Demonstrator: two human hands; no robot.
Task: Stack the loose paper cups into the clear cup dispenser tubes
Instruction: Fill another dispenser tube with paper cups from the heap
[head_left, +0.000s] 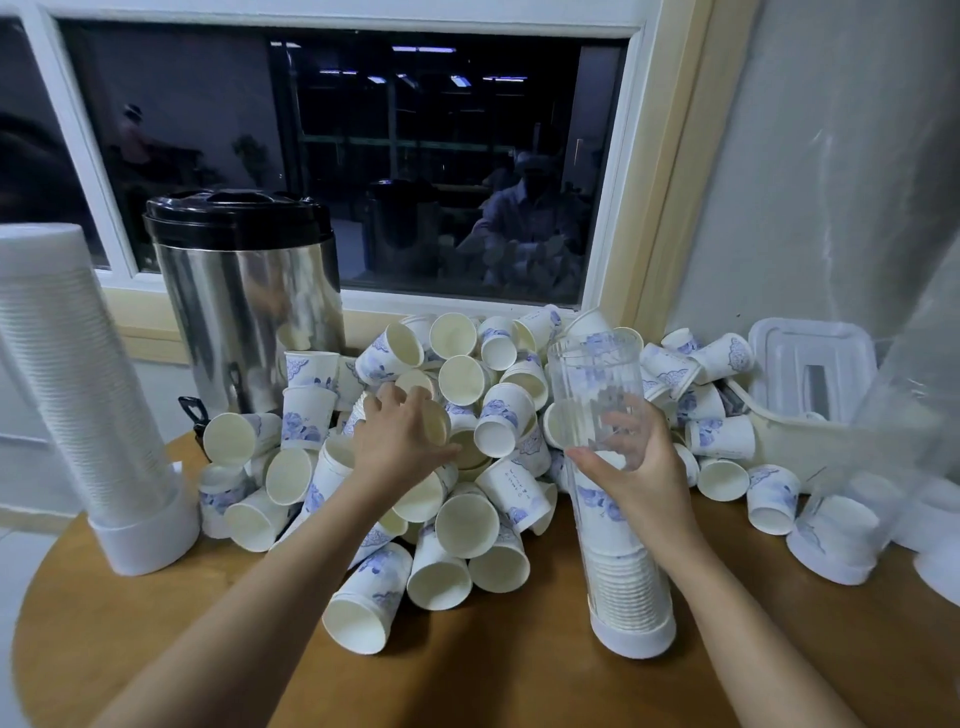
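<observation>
reaching into the heap of loose paper cups (457, 379), the left hand (400, 436) curls its fingers round one cup (435, 423) lying on its side mid-pile. the right hand (639, 467) grips the clear dispenser tube (592, 384) at mid-height, thumb on the near side. the tube stands upright on the wooden table (467, 686) just right of the heap, its lower part filled with nested cups (628, 587). a steel urn (249, 301) stands behind the heap.

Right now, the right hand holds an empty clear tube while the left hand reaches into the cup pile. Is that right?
No: the head view shows the clear tube has cups stacked in its lower part. Otherwise right: the right hand holds it, the left hand reaches into the cup pile.
</observation>
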